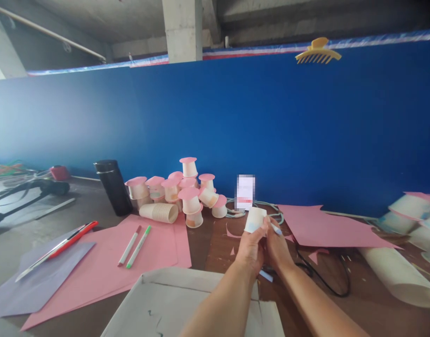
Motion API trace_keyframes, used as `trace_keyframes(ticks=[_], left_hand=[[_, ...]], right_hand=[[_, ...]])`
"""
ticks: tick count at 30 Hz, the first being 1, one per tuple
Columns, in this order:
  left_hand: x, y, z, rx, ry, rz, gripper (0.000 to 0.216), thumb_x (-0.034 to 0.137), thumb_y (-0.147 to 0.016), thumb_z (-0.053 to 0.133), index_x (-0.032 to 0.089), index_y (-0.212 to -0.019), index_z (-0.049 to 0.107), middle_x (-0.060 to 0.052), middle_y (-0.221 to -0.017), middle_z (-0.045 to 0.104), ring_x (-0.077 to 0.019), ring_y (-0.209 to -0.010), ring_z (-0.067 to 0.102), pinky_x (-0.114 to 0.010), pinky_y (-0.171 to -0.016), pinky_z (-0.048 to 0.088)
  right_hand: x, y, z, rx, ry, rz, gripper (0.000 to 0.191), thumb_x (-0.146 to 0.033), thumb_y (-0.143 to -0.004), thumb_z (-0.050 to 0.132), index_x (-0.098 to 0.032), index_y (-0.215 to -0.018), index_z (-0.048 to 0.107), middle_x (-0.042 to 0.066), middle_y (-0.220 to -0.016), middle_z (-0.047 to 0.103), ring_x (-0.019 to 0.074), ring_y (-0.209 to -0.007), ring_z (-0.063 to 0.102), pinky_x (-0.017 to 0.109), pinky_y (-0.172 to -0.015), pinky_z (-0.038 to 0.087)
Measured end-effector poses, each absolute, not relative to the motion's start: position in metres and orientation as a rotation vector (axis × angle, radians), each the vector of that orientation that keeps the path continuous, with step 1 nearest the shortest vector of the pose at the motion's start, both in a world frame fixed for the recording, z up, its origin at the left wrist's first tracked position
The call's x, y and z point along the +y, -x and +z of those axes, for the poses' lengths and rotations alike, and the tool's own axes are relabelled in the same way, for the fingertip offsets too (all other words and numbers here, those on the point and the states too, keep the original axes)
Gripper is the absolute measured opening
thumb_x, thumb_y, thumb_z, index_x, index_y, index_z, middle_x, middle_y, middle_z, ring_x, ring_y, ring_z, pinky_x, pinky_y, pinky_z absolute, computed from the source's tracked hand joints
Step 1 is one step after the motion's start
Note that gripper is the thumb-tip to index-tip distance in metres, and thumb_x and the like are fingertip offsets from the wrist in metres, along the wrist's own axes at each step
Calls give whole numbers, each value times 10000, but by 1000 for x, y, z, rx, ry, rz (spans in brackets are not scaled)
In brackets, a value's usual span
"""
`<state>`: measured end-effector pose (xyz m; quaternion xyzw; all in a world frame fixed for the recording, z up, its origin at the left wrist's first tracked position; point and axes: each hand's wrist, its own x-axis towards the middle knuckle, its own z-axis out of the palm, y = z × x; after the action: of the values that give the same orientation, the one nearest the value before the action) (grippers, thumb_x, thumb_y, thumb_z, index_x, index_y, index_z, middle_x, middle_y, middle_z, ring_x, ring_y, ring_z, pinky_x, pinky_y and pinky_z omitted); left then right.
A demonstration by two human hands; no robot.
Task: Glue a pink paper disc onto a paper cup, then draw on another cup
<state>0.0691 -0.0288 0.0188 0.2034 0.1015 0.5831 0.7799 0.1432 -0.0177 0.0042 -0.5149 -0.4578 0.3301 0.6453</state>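
A white paper cup [256, 219] is in my left hand [250, 250], its fingers wrapped around the lower side. Pale blue marking shows on the cup's wall. My right hand [276, 245] is closed on a marker [277, 229] with a white and blue barrel, close against the cup; the tip is hidden by the fingers. Beneath my wrists a small light blue piece [266, 276] lies on the brown table. Left of my hands, several paper cups topped with pink paper discs [189, 194] are stacked up, beside a nested row of cups [158, 212] on its side.
Pink paper sheets [105, 267] bear two markers [134, 248]; red-handled scissors [72, 239] lie on a purple sheet [42, 285]. A black bottle [113, 187] stands behind. Pink paper [327, 227], a white roll [397, 274] and more cups [411, 213] are rightward. White cardboard [172, 304] lies in front.
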Motion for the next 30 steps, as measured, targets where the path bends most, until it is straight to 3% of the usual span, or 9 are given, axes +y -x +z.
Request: trace_keyframes(ticks=[8, 13, 17, 23, 30], left_hand=[[-21, -68, 11, 367, -271, 1268, 359, 210, -698, 731, 102, -1035, 665, -121, -1048, 689, -235, -996, 652, -297, -905, 499], [-14, -65, 9, 421, -132, 1316, 279, 125, -713, 698, 103, -989, 665, -120, -1009, 699, -182, -892, 676, -234, -820, 525], [-11, -63, 9, 465, -91, 1342, 277, 92, -708, 694, 133, -981, 661, -95, -1013, 701, -154, -872, 678, -187, -721, 526], [-11, -63, 7, 372, -188, 1306, 331, 135, -723, 694, 107, -1050, 647, -134, -1094, 682, -210, -1014, 652, -254, -882, 511], [-11, -63, 6, 405, -208, 1311, 312, 157, -695, 717, 115, -999, 659, -137, -1093, 681, -238, -1068, 631, -273, -932, 491]], right_hand=[[-15, -145, -1, -1218, 1296, 506, 455, -548, -860, 492, -198, -1139, 573, 99, -1101, 659, 249, -998, 628, 380, -813, 530], [-17, -150, 3, -1223, 1365, 129, 492, -500, -907, 429, -197, -1286, 505, 134, -1282, 547, 268, -1163, 525, 457, -949, 445], [-24, -151, 14, -1336, 1254, -74, 385, -399, -937, 415, -197, -1238, 546, 109, -1136, 607, 230, -1031, 581, 437, -917, 463], [-35, -141, 22, -1469, 1132, -208, 223, -291, -895, 526, -189, -1074, 610, 86, -999, 656, 209, -919, 623, 364, -826, 509], [-32, -138, 17, -1449, 1178, -247, 213, -313, -865, 572, -181, -1027, 612, 87, -944, 664, 215, -878, 635, 374, -810, 518]])
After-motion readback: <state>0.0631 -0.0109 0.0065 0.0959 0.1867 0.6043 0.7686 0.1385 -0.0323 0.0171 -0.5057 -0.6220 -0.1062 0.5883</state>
